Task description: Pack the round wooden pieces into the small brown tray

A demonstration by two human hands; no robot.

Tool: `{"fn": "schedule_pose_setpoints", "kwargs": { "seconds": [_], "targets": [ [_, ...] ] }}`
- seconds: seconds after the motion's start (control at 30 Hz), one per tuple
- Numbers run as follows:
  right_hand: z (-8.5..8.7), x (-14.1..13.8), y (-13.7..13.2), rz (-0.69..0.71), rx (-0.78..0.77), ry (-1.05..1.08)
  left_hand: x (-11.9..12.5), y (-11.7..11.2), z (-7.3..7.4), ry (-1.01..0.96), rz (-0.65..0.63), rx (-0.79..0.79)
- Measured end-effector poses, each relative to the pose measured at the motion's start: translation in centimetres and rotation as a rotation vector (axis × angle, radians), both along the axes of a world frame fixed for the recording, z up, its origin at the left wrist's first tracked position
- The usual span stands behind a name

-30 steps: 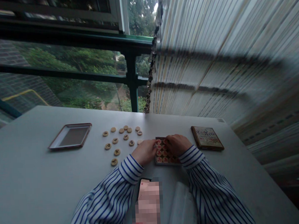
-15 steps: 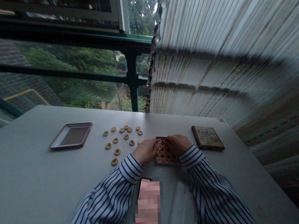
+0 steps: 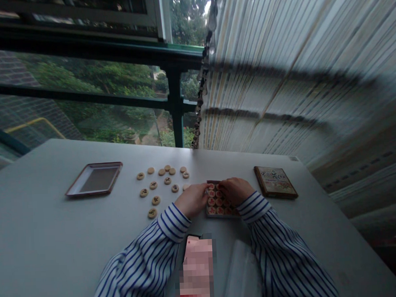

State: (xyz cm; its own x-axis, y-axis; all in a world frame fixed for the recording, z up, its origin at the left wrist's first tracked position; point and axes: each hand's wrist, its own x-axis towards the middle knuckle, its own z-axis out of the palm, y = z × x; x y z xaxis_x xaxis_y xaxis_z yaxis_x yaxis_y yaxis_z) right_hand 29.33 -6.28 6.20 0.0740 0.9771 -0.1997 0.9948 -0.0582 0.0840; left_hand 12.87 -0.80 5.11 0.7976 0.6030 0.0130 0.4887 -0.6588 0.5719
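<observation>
A small shallow box point(image 3: 218, 212) packed with round wooden game discs with red marks lies on the white table point(image 3: 51, 242) in front of me. My left hand point(image 3: 193, 199) rests at the box's left edge, fingers curled with the tips on the discs. My right hand point(image 3: 235, 190) covers the box's far right part, fingers bent down onto the discs. Neither hand visibly lifts a disc. Several loose discs point(image 3: 156, 200) with dark marks lie scattered to the left of my left hand.
An empty brown-rimmed tray point(image 3: 95, 179) sits at the far left. A printed box lid point(image 3: 274, 182) lies to the right of my hands. A phone point(image 3: 189, 247) lies near the front edge between my striped sleeves. Window glass and vertical blinds stand behind the table.
Both hands have stayed on the box of discs with only slight finger shifts; the view has drifted a little.
</observation>
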Motion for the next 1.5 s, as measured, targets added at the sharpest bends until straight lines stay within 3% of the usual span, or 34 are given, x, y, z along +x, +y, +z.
{"fn": "schedule_pose_setpoints", "kwargs": {
  "seconds": [1.5],
  "targets": [
    [-0.13, -0.1, 0.08, 0.06, 0.013, -0.002, -0.21, -0.04, 0.3, 0.002, 0.002, -0.008]
  ]
}}
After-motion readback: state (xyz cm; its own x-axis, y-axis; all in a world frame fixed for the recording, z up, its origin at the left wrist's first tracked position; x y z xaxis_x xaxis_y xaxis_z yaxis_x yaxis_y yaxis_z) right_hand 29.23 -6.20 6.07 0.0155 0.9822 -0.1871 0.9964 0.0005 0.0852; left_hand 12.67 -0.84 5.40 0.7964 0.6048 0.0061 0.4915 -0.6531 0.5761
